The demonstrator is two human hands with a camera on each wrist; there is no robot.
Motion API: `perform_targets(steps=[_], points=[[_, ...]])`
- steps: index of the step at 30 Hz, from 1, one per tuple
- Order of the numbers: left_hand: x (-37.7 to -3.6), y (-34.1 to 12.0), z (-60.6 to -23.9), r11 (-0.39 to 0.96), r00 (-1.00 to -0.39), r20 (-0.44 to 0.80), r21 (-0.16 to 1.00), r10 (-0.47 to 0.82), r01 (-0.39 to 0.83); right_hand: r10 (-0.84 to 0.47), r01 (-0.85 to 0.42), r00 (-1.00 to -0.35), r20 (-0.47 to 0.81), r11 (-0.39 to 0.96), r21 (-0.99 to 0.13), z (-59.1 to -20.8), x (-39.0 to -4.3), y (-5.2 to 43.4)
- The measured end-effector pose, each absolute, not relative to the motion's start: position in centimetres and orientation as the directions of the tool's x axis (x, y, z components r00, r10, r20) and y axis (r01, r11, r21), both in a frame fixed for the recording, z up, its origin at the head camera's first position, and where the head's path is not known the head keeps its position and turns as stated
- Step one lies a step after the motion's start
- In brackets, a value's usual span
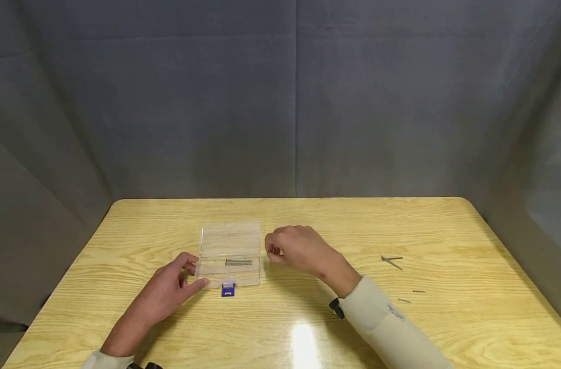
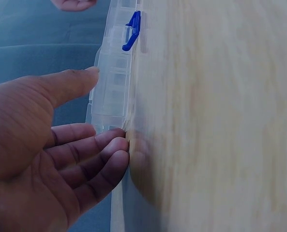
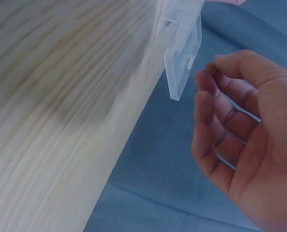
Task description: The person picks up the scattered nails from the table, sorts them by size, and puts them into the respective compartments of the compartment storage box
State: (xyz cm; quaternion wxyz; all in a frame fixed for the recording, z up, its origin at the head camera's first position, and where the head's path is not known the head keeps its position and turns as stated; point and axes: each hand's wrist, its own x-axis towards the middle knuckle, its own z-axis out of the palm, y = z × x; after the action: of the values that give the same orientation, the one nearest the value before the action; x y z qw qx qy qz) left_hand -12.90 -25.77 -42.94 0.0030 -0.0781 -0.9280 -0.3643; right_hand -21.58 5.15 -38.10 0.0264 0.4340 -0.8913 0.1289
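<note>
A clear plastic box (image 1: 202, 281) lies on the table with its lid (image 1: 229, 238) folded back and a blue latch (image 1: 227, 290) at its front. Several nails (image 1: 239, 262) lie side by side in it. My left hand (image 1: 169, 287) holds the box's left front corner, thumb along the front edge and fingers against the left side. Just right of the box hovers my right hand (image 1: 296, 248), its fingers loosely bent and thumb near the index fingertip. In the right wrist view, nothing shows between those fingers (image 3: 206, 104).
Toward the right of the table (image 1: 336, 215), a few long nails (image 1: 392, 261) lie crossed. Nearer the front are two smaller nails, a dark one (image 1: 418, 291) and a paler one (image 1: 404, 301). Grey cloth (image 1: 280, 102) hangs behind the table and along its sides.
</note>
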Motion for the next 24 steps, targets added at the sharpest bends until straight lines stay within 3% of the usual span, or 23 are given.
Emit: perform_targets(steps=[24], points=[[-13.1, -26.0, -43.0, 0.713, -0.985, 0.059, 0.683, 0.159, 0.156, -0.741, -0.762, -0.647, 0.178, 0.624, -0.171, -38.3, -19.5, 13.7]])
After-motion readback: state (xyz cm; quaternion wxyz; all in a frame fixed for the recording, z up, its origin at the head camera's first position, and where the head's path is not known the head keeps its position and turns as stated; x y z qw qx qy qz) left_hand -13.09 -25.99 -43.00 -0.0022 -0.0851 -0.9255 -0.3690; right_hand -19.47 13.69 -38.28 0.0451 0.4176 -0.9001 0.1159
